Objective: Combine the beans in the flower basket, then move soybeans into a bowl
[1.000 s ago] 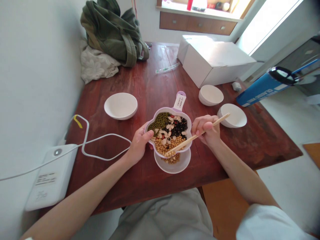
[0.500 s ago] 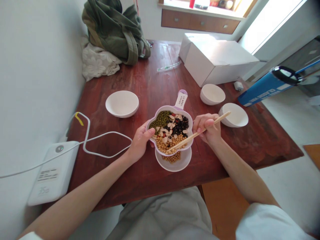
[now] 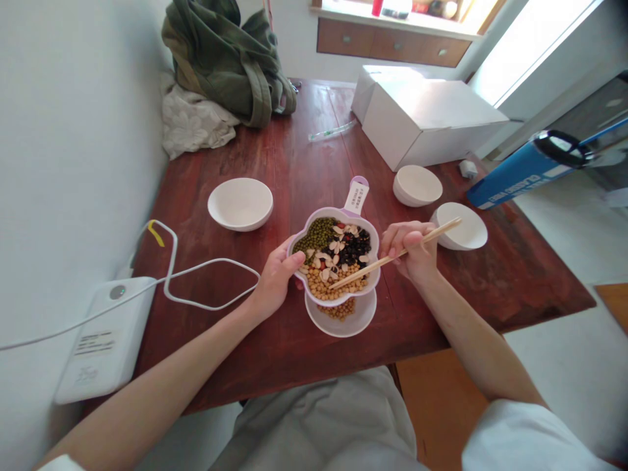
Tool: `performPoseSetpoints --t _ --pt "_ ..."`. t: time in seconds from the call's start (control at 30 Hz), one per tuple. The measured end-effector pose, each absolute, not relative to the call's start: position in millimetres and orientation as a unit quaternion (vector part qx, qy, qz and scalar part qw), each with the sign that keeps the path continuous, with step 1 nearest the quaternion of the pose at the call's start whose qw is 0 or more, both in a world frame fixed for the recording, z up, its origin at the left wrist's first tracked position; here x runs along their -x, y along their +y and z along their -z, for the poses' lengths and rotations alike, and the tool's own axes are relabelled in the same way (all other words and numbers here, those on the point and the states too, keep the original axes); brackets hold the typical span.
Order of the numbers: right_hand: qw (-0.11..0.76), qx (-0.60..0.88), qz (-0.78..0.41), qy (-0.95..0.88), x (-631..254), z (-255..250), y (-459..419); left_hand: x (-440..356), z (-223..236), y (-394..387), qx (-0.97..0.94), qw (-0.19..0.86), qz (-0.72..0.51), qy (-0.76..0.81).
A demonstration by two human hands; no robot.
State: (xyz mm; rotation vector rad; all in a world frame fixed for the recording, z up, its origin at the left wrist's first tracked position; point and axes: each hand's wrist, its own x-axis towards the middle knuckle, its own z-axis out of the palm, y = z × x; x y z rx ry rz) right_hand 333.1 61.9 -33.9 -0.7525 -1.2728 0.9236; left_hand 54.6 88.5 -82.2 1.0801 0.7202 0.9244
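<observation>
My left hand grips the left rim of a lilac, flower-shaped tray with a handle, thumb over the edge. Inside lie green beans, black beans, soybeans and pale flat seeds, with a few reddish pieces among them. Closed around a pair of chopsticks, my right hand is at the tray's right side, and the tips rest among the soybeans. Partly under the tray's near edge is a white bowl with soybeans in it.
A white bowl stands at the left, two more bowls at the right. Behind are a white box and a green bag. A blue bottle-like cylinder is at the right; a power bank with a cable lies left.
My right hand and the chopsticks have shifted slightly right and up, with the tips moving a little across the soybeans. My left hand and the tray stay almost still.
</observation>
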Motion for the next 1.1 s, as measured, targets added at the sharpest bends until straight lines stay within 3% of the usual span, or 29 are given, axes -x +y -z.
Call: performPoseSetpoints --t 0.57,1.1 --pt "0.602 0.357 -0.405 -0.588 -336.2 33.5 59.2 -54.5 82.3 87.9 -0.486 0.699 -0.414 0.323" --pt "0.667 0.348 -0.411 -0.515 -333.0 25.9 64.1 -54.2 85.3 89.6 -0.479 0.698 -0.418 0.33"
